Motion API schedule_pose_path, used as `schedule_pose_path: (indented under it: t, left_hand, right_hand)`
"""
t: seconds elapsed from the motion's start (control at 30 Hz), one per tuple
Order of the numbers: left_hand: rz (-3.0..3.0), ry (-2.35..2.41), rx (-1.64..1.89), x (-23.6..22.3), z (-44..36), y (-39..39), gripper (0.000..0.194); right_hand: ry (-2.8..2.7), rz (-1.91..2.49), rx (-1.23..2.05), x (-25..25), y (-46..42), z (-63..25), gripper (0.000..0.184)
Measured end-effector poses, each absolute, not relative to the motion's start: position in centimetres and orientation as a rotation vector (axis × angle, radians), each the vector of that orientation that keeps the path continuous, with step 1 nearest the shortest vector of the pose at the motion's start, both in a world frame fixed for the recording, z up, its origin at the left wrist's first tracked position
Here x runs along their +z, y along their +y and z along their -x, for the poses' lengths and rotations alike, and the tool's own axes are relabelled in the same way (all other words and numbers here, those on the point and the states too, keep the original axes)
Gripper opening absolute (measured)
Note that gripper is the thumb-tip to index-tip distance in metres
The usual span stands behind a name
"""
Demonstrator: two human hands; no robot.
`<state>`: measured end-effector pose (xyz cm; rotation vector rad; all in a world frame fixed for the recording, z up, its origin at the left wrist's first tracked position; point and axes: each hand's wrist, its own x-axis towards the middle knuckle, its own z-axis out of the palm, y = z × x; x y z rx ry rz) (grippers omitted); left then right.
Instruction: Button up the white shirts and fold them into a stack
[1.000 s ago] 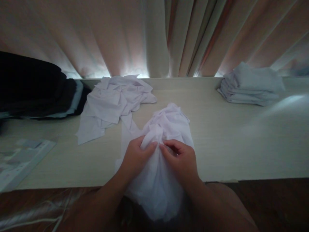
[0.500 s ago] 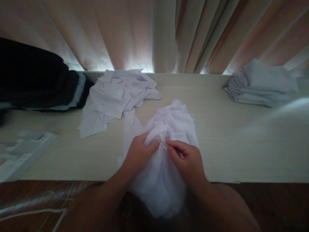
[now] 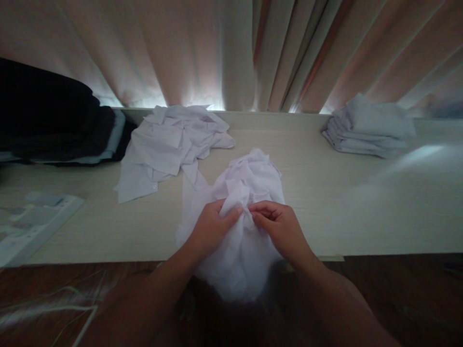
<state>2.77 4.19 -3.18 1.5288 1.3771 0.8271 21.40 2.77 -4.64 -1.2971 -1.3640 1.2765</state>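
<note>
A white shirt (image 3: 258, 176) lies bunched at the table's front edge, its lower part hanging over it. My left hand (image 3: 215, 224) is closed on the cloth, thumb on top and fingers partly hidden under a fold. Close beside it, my right hand (image 3: 280, 221) pinches the same shirt between thumb and fingertips at the gathered middle. What lies right at the fingertips is too small to make out. Behind and to the left, a loose heap of white shirts (image 3: 162, 147) sits on the table, a button strip showing at its near corner.
On the pale table (image 3: 361, 207), folded white garments (image 3: 369, 127) are stacked at the back right. Dark folded clothes (image 3: 47, 111) are piled at the far left. A white flat device (image 3: 47, 221) lies at the left edge. Curtains (image 3: 188, 53) hang behind; cables (image 3: 54, 308) show below left.
The view has shifted slightly. Both hands keep their hold on the shirt, and the small shiny spot between the fingertips is now covered by cloth. The hanging part has risen a little.
</note>
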Motion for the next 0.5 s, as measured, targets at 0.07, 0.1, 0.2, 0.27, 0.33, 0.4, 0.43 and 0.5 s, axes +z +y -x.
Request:
schedule_pose_path:
  t: [0.07,0.1,0.2,0.27,0.33,0.4,0.43,0.5]
  left_hand:
    - [-1.536,1.366,0.817,-3.13,-2.98,4.16,0.032]
    - [-1.544,1.363,0.814,-3.13,-3.06,4.17,0.033]
    - [-1.565,1.351,0.828,-3.21,-3.24,4.25,0.033]
    - [-1.58,1.341,0.842,-3.27,-3.34,4.29,0.033]
    - [-1.605,1.326,0.845,-3.27,-3.42,4.29,0.033]
    - [-1.63,1.316,0.846,-3.23,-3.45,4.3,0.031]
    - [-1.638,1.313,0.846,-3.21,-3.44,4.31,0.03]
    - [-1.641,1.304,0.848,-3.17,-3.39,4.35,0.03]
  right_hand:
    - [-1.387,1.312,1.211,-4.57,2.57,-21.43,0.014]
    - [-1.412,1.324,1.164,-4.47,2.48,-21.46,0.014]
    - [-1.482,1.366,1.041,-4.14,2.27,-21.66,0.015]
    - [-1.526,1.394,0.987,-3.98,2.23,-21.84,0.015]
    - [-1.567,1.419,0.942,-3.93,2.26,-22.01,0.014]
    - [-1.592,1.432,0.904,-3.95,2.32,-22.12,0.014]
    - [-1.599,1.43,0.891,-3.98,2.36,-22.15,0.014]
    - [-1.611,1.416,0.879,-4.03,2.41,-22.18,0.013]
